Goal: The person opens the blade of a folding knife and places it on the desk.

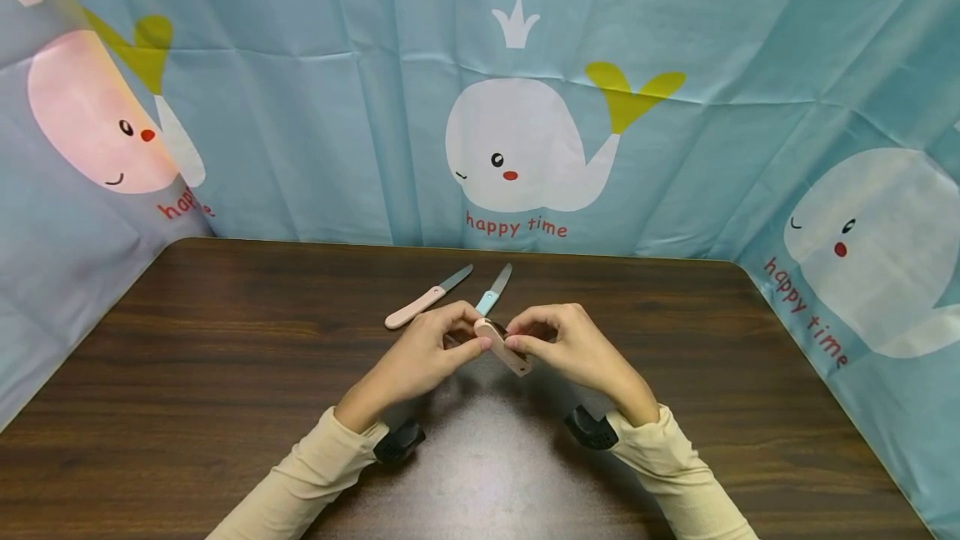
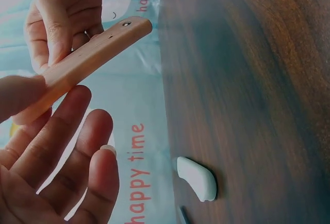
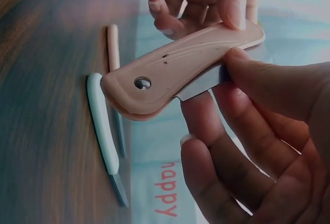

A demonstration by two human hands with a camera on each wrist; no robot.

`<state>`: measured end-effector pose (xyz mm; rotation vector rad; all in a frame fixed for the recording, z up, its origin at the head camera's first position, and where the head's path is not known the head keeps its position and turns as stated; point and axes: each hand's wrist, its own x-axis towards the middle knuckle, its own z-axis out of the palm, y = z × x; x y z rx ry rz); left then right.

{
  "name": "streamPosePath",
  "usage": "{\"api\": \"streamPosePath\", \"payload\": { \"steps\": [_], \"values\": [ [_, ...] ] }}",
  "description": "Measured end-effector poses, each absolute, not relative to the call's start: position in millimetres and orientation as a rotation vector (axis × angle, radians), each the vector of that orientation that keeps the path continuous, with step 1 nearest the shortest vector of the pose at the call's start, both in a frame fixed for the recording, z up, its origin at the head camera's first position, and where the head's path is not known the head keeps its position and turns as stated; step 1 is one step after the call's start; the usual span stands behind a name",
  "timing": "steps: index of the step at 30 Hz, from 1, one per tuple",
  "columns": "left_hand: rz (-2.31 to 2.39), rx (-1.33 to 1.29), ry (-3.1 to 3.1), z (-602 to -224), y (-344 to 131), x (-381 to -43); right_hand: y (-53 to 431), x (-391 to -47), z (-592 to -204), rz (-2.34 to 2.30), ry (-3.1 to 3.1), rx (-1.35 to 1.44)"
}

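Note:
A pink folding knife (image 1: 508, 352) is held above the table between both hands. My left hand (image 1: 427, 352) pinches one end of its handle between thumb and fingers. My right hand (image 1: 581, 348) pinches the same knife, its thumb and fingertips at the blade side. In the right wrist view the blade (image 3: 202, 84) shows along the handle's edge, mostly folded in, and a round metal rivet (image 3: 142, 83) sits at the handle's other end. Behind the hands lie an unfolded pink knife (image 1: 414, 308) and an unfolded mint-green knife (image 1: 487, 302), partly hidden by the left hand.
The dark wood table (image 1: 225, 390) reaches back to a light blue curtain (image 1: 300, 132) printed with whales, which also hangs at both sides. Black wrist devices (image 1: 400, 441) are strapped at both sleeve cuffs.

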<state>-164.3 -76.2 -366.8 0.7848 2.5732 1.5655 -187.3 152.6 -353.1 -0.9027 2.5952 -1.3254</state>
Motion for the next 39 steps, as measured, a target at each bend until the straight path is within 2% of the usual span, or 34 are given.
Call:
{"api": "streamPosePath", "payload": {
  "steps": [12,28,39],
  "values": [
    [1.532,0.831,2.571,-366.2,-77.9,-165.2,149.8,-186.1,-355.1,-1.322,2.63,-0.996],
    [1.598,0.779,2.548,-366.0,-81.7,-167.4,153.2,-187.1,-353.8,-1.38,2.634,-0.9],
    [1.56,0.83,2.531,-367.0,-82.1,-167.9,152.5,-188.7,-356.1,-1.401,2.614,-0.974]
  ]
}}
